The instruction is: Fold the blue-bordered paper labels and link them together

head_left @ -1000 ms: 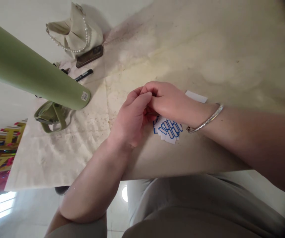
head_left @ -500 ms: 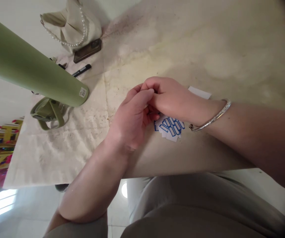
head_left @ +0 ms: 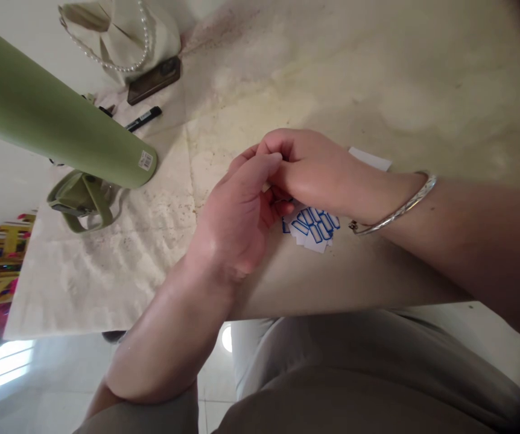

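Note:
My left hand [head_left: 237, 211] and my right hand [head_left: 303, 166] meet over the table, their fingers closed and touching each other. Whatever is pinched between them is hidden by the fingers; I cannot make it out. Just below my right hand lies a small heap of blue-outlined labels [head_left: 317, 226] on white paper pieces, partly covered by the hands. A white slip of paper [head_left: 371, 158] shows behind my right wrist. A silver bangle [head_left: 405, 211] circles that wrist.
A tall green bottle [head_left: 61, 114] stands at the left, its green lid [head_left: 81, 202] beside it. Behind are a black marker [head_left: 145, 119], a phone [head_left: 154, 79] and a cream handbag [head_left: 119, 36] with a pearl strap. The cloth-covered table [head_left: 106, 283] ends near my lap.
The view has shifted slightly. Both hands stay joined in nearly the same pose, with only small finger movement. The labels and the other things lie as before.

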`<state>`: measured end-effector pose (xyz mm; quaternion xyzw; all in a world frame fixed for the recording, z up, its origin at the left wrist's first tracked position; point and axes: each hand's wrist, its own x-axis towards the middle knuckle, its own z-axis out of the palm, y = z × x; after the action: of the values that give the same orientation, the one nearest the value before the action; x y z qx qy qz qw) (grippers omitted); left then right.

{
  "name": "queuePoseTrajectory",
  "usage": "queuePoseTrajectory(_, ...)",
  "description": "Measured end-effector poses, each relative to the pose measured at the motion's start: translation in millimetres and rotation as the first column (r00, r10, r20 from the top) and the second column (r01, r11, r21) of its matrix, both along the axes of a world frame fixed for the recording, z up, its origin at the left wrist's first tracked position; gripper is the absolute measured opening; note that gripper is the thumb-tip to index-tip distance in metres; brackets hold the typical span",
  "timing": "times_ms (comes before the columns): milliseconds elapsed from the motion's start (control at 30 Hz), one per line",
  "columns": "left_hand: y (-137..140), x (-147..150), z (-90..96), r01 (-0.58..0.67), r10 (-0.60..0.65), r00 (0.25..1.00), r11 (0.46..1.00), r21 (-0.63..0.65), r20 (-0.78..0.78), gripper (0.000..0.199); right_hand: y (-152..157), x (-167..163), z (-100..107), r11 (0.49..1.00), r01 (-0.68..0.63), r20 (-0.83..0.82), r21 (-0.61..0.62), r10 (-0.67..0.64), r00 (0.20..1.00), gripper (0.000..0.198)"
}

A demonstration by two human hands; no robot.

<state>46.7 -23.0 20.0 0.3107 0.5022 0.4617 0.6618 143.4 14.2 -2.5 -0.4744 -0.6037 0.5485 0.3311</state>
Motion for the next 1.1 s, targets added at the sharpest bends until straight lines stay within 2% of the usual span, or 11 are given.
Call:
queuePoseTrajectory(233, -1, 3, 4.6, -0.011, 0.011, 1.0, 1.0, -0.01, -0.001, 0.007, -2, 2, 3, 1.0, -0.018, -0.027, 0.003, 0.018, 0.999, 0.015)
queuePoseTrajectory(500, -9, 6, 7.5, -0.033, 0.034, 0.998, 0.999, -0.015, 0.055, 0.006, -7, 2, 9, 0.999, -0.04, 0.026, -0.021, 0.04, 0.999, 0.016)
queuePoseTrajectory(667, -13, 8, 13.7, -0.065, 0.065, 0.996, 0.998, -0.007, 0.064, 0.016, -11, 3, 10, 0.998, -0.057, -0.034, 0.021, 0.058, 0.998, 0.016)
queuePoseTrajectory(867, -13, 8, 18.0, -0.116, 0.114, 0.993, 0.992, -0.042, -0.039, 0.012, -16, 2, 19, 1.0, -0.026, 0.03, 0.012, 0.026, 0.999, 0.021)
queuePoseTrajectory(1100, -7, 5, 11.0, -0.106, 0.108, 0.994, 0.991, -0.088, 0.024, 0.01, -13, 0, 18, 0.999, -0.015, 0.089, -0.028, 0.017, 0.996, 0.021)
